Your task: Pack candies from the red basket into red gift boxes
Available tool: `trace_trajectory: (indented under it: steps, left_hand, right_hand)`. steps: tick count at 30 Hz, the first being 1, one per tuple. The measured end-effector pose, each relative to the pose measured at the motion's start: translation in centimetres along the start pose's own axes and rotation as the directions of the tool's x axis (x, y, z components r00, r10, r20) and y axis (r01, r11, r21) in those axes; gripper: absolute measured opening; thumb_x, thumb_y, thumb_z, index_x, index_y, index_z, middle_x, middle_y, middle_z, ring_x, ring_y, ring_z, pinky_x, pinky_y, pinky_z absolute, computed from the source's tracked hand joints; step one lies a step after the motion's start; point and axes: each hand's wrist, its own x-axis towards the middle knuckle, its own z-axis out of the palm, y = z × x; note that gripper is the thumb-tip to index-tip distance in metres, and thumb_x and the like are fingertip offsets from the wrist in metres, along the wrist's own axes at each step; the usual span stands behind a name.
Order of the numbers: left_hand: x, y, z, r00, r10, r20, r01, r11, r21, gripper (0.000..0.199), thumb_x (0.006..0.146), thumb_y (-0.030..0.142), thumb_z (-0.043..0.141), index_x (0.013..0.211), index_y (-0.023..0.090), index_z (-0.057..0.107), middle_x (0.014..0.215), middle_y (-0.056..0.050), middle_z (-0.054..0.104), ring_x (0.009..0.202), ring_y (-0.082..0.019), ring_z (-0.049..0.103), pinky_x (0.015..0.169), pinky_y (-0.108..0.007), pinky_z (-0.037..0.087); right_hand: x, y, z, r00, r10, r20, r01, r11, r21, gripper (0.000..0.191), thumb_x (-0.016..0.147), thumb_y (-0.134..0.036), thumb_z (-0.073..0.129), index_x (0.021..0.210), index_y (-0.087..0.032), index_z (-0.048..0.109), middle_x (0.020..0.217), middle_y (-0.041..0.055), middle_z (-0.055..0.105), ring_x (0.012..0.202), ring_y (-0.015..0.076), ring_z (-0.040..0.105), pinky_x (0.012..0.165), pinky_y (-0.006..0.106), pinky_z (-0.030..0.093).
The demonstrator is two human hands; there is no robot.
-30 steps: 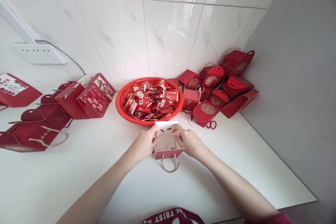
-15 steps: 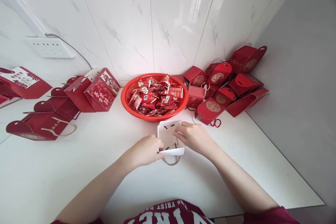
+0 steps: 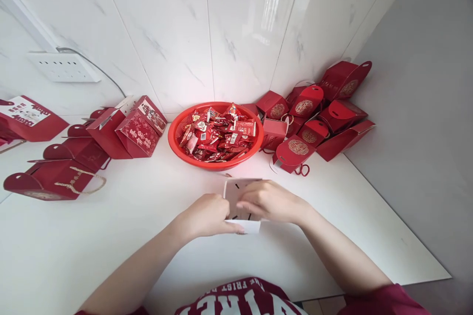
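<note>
A small open box with a white inside (image 3: 253, 227) stands between my hands, its near flap folded outward. My left hand (image 3: 209, 214) grips its left side and near flap, thumb over the flap. My right hand (image 3: 271, 202) reaches over the right side, with its curled fingertips inside the opening; whether they hold anything is hidden. Short dark slits or cord ends show on the inner walls. Behind the box sits a red plastic basket (image 3: 177, 153) filled with red-wrapped sweets (image 3: 210, 133).
Red gift boxes (image 3: 305, 108) are piled at the right by the grey wall. More red boxes (image 3: 138, 133) stand at the left, some with rope handles. A white socket strip (image 3: 63, 67) with a cable is on the tiled wall.
The box has moved slightly toward me, and its rope handle at the near side has mostly dropped from sight. My right hand's fingers have moved left, further over the opening.
</note>
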Motion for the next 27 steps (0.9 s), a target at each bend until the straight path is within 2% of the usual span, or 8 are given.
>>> trace_trajectory:
  steps: [2,4,7,11,16,20,24,27]
  left_hand:
    - [-0.1,0.2,0.1,0.999,0.015,0.031,-0.015,1.0,0.011,0.061,0.08,0.069,0.054,0.049,0.017,0.043,0.048,-0.001,0.045,0.047,-0.013,0.039,0.05,-0.029,0.019]
    - [-0.1,0.3,0.1,0.999,-0.005,0.047,0.004,1.0,0.012,0.061,0.077,0.071,0.055,0.05,0.017,0.045,0.048,-0.001,0.047,0.046,-0.013,0.039,0.049,-0.028,0.02]
    - [-0.1,0.4,0.1,0.998,-0.024,0.058,0.024,1.0,0.0,0.06,0.076,0.07,0.056,0.05,0.017,0.046,0.048,-0.001,0.047,0.046,-0.013,0.04,0.049,-0.028,0.021]
    - [0.0,0.6,0.1,0.998,-0.044,0.034,0.044,0.999,-0.025,0.054,0.075,0.066,0.058,0.051,0.018,0.051,0.049,-0.001,0.047,0.047,-0.015,0.044,0.049,-0.028,0.022]
    - [0.0,0.8,0.1,0.999,-0.034,0.031,0.036,0.998,-0.052,0.05,0.075,0.065,0.058,0.055,0.019,0.06,0.054,-0.004,0.056,0.052,-0.019,0.051,0.051,-0.029,0.027]
    - [0.1,0.9,0.1,0.996,-0.08,0.025,0.081,0.996,-0.035,0.046,0.075,0.062,0.058,0.06,0.019,0.063,0.058,-0.005,0.06,0.055,-0.02,0.055,0.053,-0.029,0.03]
    - [0.1,0.5,-0.2,0.987,-0.16,-0.03,0.16,0.987,0.004,0.045,0.078,0.06,0.054,0.063,0.019,0.064,0.059,-0.006,0.061,0.058,-0.023,0.059,0.055,-0.03,0.032]
    - [0.0,0.1,-0.7,0.977,-0.206,-0.054,0.206,0.978,-0.016,0.045,0.079,0.06,0.052,0.064,0.019,0.061,0.058,-0.005,0.06,0.059,-0.023,0.06,0.056,-0.029,0.031]
  right_hand:
    - [0.1,0.0,-0.3,0.981,0.099,-0.17,-0.109,0.993,-0.049,0.028,0.102,-0.031,0.045,0.097,-0.018,0.07,0.097,0.0088,0.072,0.09,0.0201,0.066,0.076,0.031,0.048]
    - [0.3,0.1,-0.1,0.94,0.207,-0.272,-0.241,0.966,-0.095,0.022,0.098,-0.029,0.051,0.107,-0.016,0.067,0.11,0.0118,0.07,0.1,0.0238,0.065,0.081,0.035,0.049]
    - [0.8,0.4,0.8,0.913,0.335,-0.231,-0.367,0.923,-0.114,0.02,0.094,-0.024,0.058,0.111,-0.017,0.067,0.116,0.0108,0.07,0.104,0.0247,0.065,0.081,0.034,0.05]
    - [1.4,0.5,1.7,0.887,0.458,-0.065,-0.462,0.877,-0.133,0.019,0.097,-0.021,0.051,0.1,-0.02,0.07,0.101,0.007,0.074,0.092,0.0215,0.069,0.071,0.029,0.046]
    - [1.8,0.8,1.5,0.882,0.467,0.067,-0.452,0.876,-0.167,0.029,0.097,-0.019,0.046,0.082,-0.019,0.071,0.079,0.0075,0.074,0.072,0.0201,0.069,0.06,0.028,0.037]
    - [2.0,1.4,1.4,0.887,0.457,0.061,-0.447,0.885,-0.133,0.028,0.098,-0.021,0.046,0.091,-0.022,0.073,0.086,0.0063,0.076,0.079,0.0196,0.07,0.065,0.027,0.041]
    - [2.0,1.4,0.9,0.914,0.383,-0.137,-0.382,0.924,0.035,0.023,0.098,-0.024,0.05,0.111,-0.019,0.068,0.108,0.008,0.073,0.1,0.0212,0.067,0.081,0.029,0.048]
    - [1.1,0.3,-0.9,0.89,0.309,-0.336,-0.276,0.95,0.143,0.025,0.098,-0.024,0.051,0.119,-0.018,0.062,0.113,0.0092,0.07,0.104,0.0219,0.065,0.086,0.032,0.05]
